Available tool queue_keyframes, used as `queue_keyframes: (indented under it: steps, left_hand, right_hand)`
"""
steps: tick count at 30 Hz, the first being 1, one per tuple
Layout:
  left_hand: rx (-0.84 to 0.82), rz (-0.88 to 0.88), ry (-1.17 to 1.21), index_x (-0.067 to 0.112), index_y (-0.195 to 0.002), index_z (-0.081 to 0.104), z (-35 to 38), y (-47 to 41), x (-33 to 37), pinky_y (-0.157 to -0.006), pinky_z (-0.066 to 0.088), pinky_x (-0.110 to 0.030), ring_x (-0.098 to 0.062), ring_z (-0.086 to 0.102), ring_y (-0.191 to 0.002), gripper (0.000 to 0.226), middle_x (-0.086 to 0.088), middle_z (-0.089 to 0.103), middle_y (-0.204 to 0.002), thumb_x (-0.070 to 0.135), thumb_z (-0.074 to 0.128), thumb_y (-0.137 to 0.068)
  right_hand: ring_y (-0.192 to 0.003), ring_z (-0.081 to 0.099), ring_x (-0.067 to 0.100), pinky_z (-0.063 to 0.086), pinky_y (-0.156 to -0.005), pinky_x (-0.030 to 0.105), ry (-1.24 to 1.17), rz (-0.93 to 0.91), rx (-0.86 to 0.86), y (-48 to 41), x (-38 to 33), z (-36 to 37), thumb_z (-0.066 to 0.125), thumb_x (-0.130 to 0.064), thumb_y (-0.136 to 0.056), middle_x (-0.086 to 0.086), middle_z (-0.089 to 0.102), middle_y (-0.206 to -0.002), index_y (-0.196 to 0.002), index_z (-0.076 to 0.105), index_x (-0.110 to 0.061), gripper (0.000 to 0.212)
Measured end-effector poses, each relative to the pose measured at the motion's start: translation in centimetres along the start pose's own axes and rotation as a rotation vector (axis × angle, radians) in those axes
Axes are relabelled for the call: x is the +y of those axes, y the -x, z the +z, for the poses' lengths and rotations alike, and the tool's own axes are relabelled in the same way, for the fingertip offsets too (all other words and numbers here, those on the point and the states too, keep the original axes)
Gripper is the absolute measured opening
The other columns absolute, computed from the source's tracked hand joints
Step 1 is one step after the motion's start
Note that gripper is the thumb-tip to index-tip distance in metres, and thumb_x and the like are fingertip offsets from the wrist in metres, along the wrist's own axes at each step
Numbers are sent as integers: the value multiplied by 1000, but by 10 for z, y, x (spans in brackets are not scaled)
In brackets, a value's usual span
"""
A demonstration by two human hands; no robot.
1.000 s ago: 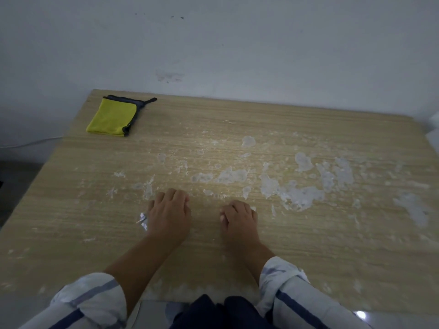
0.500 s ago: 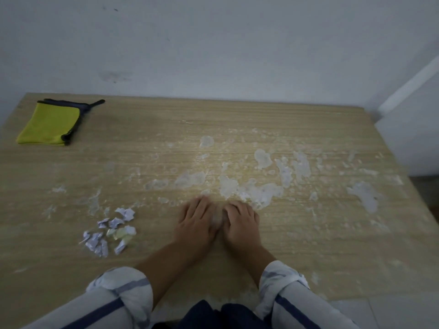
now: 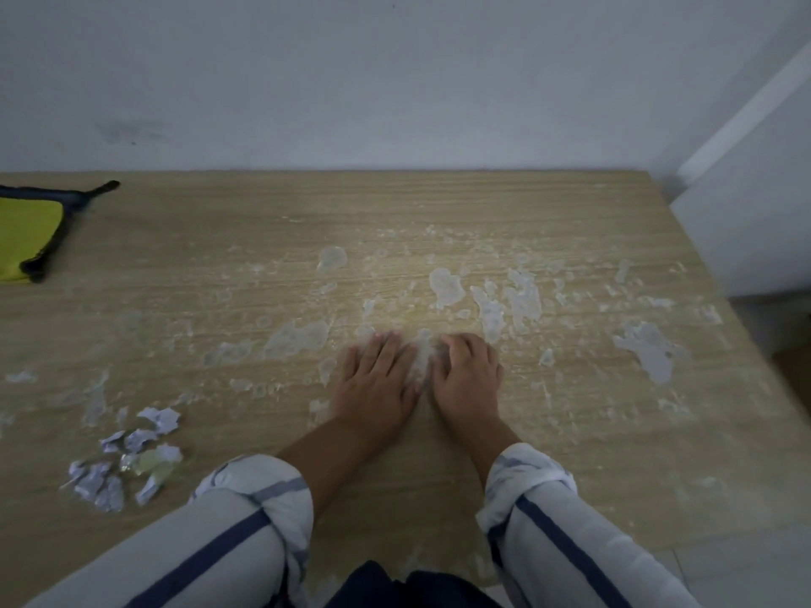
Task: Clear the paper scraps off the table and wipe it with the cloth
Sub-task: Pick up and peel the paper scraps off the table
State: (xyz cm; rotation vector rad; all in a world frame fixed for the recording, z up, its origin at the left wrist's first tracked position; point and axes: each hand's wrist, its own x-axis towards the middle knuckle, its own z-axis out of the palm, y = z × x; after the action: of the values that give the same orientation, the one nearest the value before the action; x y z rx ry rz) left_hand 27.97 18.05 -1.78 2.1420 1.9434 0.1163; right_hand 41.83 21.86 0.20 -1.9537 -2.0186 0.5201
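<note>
Left hand [image 3: 375,381] palm down on the table [image 3: 592,476], fingers straight and together, nothing in its grip. Right hand [image 3: 467,375] just beside it, fingers curled under; whether that grip holds anything cannot be told. White residue between them is blurred. Paper scraps [image 3: 127,458], one loose pile, uncountable, lie near-left of the left hand. One cloth [image 3: 26,239], far left, cut by the frame.
</note>
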Motion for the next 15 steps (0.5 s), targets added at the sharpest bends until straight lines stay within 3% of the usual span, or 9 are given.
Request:
queue_keyframes:
  steps: [7,15]
  left_hand:
    - [28,10,-11,28,-148,11,3,-7,1,-113,-12,-41,-14,-12,-141,63,0,7,-158,57,6,-92]
    - [31,6,-10,29,-148,10,2,-7,2,-112,-12,-41,-13,-12,-140,62,1,8,-158,58,7,-92]
  right_hand:
    - [-98,46,28,36,-83,40,15,-49,66,-17,1,0,54,-26,-88,6,57,-105,-91,63,-17,14]
    - [-98,48,30,37,-82,40,27,-86,79,-21,2,3,57,-26,-87,8,59,-106,-91,63,-14,14]
